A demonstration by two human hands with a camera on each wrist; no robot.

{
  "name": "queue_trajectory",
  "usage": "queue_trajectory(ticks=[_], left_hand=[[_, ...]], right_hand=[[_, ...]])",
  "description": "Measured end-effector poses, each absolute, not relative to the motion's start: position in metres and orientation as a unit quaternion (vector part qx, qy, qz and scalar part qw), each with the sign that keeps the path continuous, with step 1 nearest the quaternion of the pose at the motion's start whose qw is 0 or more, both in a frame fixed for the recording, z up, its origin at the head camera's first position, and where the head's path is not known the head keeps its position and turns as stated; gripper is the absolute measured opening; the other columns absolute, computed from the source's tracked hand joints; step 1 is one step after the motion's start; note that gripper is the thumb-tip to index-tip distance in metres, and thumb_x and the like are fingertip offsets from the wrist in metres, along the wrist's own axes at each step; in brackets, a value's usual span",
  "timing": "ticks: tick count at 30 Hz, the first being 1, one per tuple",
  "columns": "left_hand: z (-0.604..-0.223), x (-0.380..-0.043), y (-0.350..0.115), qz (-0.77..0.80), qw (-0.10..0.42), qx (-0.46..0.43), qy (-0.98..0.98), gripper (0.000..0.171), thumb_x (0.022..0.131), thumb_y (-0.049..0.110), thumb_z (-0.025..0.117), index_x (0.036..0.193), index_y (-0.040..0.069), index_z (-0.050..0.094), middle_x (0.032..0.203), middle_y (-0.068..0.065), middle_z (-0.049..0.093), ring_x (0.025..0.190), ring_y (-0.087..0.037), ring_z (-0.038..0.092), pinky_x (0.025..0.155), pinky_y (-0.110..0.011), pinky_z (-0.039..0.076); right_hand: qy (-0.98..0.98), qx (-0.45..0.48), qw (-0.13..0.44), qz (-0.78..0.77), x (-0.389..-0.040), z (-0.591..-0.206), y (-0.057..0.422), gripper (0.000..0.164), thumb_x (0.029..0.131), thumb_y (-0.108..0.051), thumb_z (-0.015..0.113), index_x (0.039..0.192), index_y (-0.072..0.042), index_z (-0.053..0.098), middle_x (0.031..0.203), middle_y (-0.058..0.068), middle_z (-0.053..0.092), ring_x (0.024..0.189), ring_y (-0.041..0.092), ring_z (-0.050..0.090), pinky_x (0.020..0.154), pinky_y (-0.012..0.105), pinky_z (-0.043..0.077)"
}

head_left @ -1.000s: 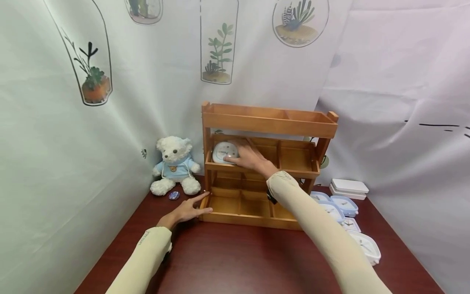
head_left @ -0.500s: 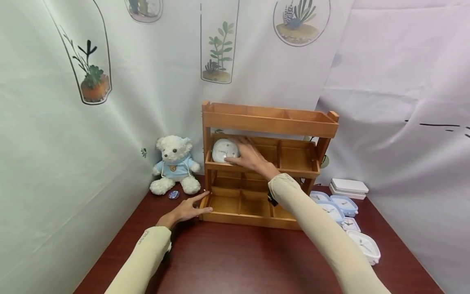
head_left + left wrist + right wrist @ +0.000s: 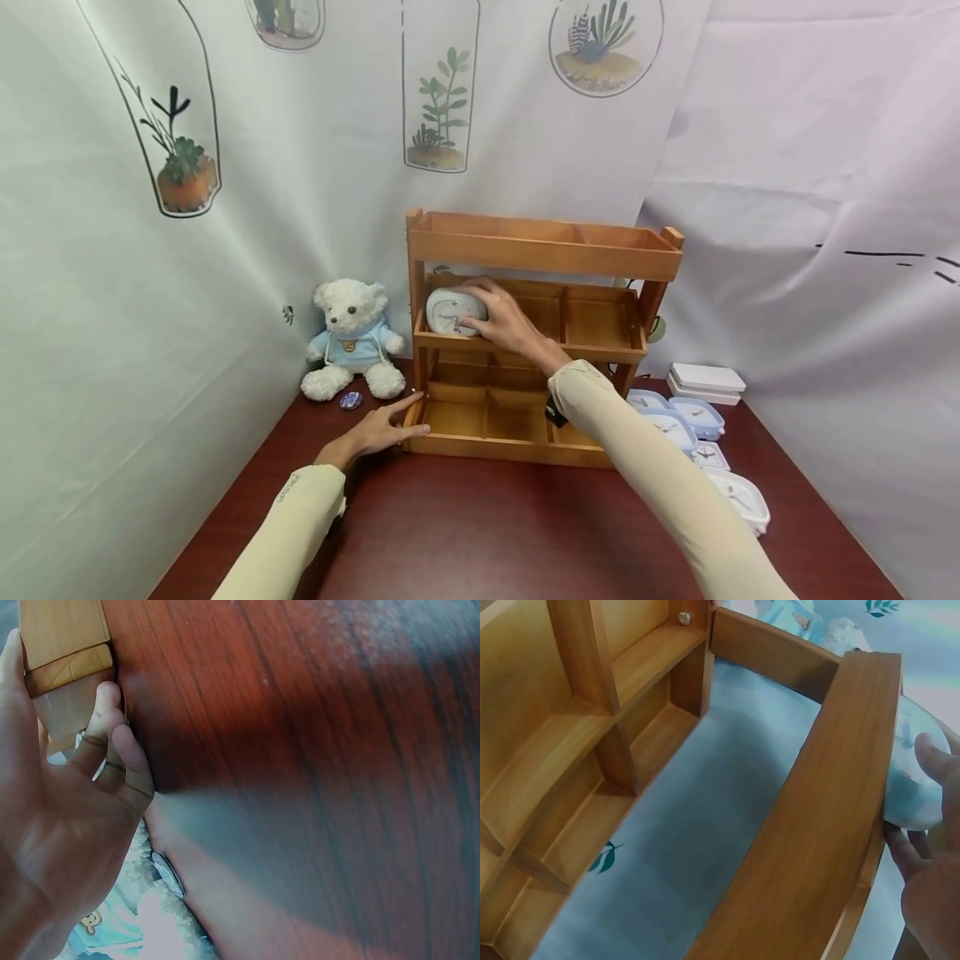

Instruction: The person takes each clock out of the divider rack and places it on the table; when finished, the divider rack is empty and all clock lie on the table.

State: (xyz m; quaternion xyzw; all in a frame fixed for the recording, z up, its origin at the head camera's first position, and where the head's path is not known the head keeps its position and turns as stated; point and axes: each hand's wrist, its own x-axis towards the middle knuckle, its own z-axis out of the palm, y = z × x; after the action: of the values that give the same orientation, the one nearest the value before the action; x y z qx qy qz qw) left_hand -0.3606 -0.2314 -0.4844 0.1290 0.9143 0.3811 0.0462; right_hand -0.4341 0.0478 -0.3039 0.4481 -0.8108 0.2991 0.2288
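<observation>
In the head view, my right hand [image 3: 501, 318] holds a pale alarm clock [image 3: 444, 314] in the left compartment of the rack's middle tier. My thumb lies on the front of its face and my fingers pass over its top and side. The right wrist view shows the clock [image 3: 911, 761] partly hidden behind a wooden board of the rack, with my thumb on it. My left hand [image 3: 375, 431] rests at the lower left corner of the wooden rack [image 3: 547, 250], thumb and index finger spread. From the left wrist, the other fingers [image 3: 133, 754] lie beside the rack's wooden end.
Several blue and white clocks [image 3: 670, 427] lie to the right of the rack, with white boxes [image 3: 707, 379] behind them. A white teddy bear [image 3: 352, 333] in a blue hoodie sits at left, a small round purple-blue object [image 3: 350, 401] by its feet. Printed cloth [image 3: 315, 167] hangs behind.
The clock has tilted in my right hand, showing more of its top rim, while staying in the same compartment. My left hand keeps its place on the rack. The head view has shifted slightly.
</observation>
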Motion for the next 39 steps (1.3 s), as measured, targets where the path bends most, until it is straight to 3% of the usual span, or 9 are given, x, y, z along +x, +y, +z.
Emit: queue_trajectory(ticks=[11,21,25,28,30,32,35,39], left_hand=[[-0.482,-0.357,-0.229,0.378,0.046,0.133,0.915,0.084,0.092,0.058,0.073,0.162,0.027,0.040,0.160,-0.025,0.040,0.136,-0.043,0.052,0.107,-0.061,0.042],[-0.483,-0.357,-0.230,0.373,0.046,0.140,0.916,0.083,0.093,0.057,0.072,0.163,0.025,0.039,0.160,-0.025,0.041,0.133,-0.044,0.054,0.106,-0.062,0.043],[-0.482,-0.357,-0.230,0.376,0.053,0.138,0.915,0.083,0.093,0.056,0.072,0.163,0.025,0.038,0.136,-0.023,0.064,0.103,-0.029,0.070,0.101,-0.057,0.046],[-0.483,-0.358,-0.232,0.383,0.054,0.137,0.912,0.083,0.094,0.054,0.073,0.163,0.025,0.038,0.119,-0.017,0.070,0.078,-0.017,0.069,0.097,-0.054,0.047],[-0.483,-0.358,-0.233,0.385,0.051,0.135,0.912,0.082,0.094,0.053,0.074,0.163,0.026,0.038,0.123,-0.016,0.069,0.076,-0.014,0.068,0.097,-0.053,0.047],[-0.483,-0.358,-0.233,0.383,0.051,0.134,0.913,0.082,0.094,0.054,0.073,0.163,0.026,0.039,0.126,-0.018,0.068,0.078,-0.017,0.069,0.097,-0.054,0.047],[-0.482,-0.356,-0.232,0.376,0.050,0.138,0.915,0.082,0.094,0.055,0.073,0.163,0.026,0.038,0.140,-0.027,0.060,0.103,-0.032,0.070,0.101,-0.058,0.046],[-0.481,-0.355,-0.230,0.369,0.048,0.145,0.917,0.082,0.094,0.056,0.072,0.163,0.025,0.038,0.157,-0.030,0.042,0.132,-0.046,0.054,0.105,-0.064,0.043]], right_hand=[[-0.794,0.442,0.252,0.332,-0.421,-0.294,0.065,0.054,0.089,-0.015,0.084,0.139,-0.010,0.067,0.132,0.013,0.061,0.104,0.022,0.063,0.080,0.033,0.056],[-0.775,0.458,0.272,0.341,-0.403,-0.284,0.087,0.054,0.088,-0.014,0.085,0.138,-0.006,0.067,0.134,0.014,0.059,0.110,0.024,0.064,0.084,0.033,0.057],[-0.767,0.464,0.256,0.361,-0.395,-0.282,0.096,0.053,0.088,-0.011,0.085,0.137,-0.003,0.067,0.134,0.015,0.058,0.111,0.025,0.065,0.088,0.033,0.058],[-0.767,0.461,0.262,0.361,-0.390,-0.281,0.103,0.052,0.087,-0.010,0.086,0.135,-0.004,0.069,0.133,0.014,0.060,0.111,0.025,0.065,0.088,0.035,0.058],[-0.771,0.457,0.270,0.352,-0.386,-0.280,0.109,0.051,0.086,-0.011,0.087,0.133,-0.005,0.070,0.132,0.013,0.061,0.111,0.024,0.064,0.087,0.036,0.057],[-0.775,0.456,0.276,0.340,-0.383,-0.280,0.115,0.051,0.085,-0.013,0.088,0.132,-0.005,0.071,0.131,0.012,0.063,0.111,0.024,0.064,0.085,0.037,0.057],[-0.779,0.460,0.274,0.326,-0.376,-0.281,0.127,0.052,0.084,-0.013,0.089,0.132,-0.006,0.071,0.131,0.012,0.063,0.110,0.024,0.064,0.084,0.038,0.057],[-0.781,0.468,0.275,0.309,-0.366,-0.284,0.144,0.052,0.084,-0.012,0.089,0.132,-0.006,0.071,0.131,0.012,0.063,0.109,0.025,0.065,0.081,0.038,0.058]])
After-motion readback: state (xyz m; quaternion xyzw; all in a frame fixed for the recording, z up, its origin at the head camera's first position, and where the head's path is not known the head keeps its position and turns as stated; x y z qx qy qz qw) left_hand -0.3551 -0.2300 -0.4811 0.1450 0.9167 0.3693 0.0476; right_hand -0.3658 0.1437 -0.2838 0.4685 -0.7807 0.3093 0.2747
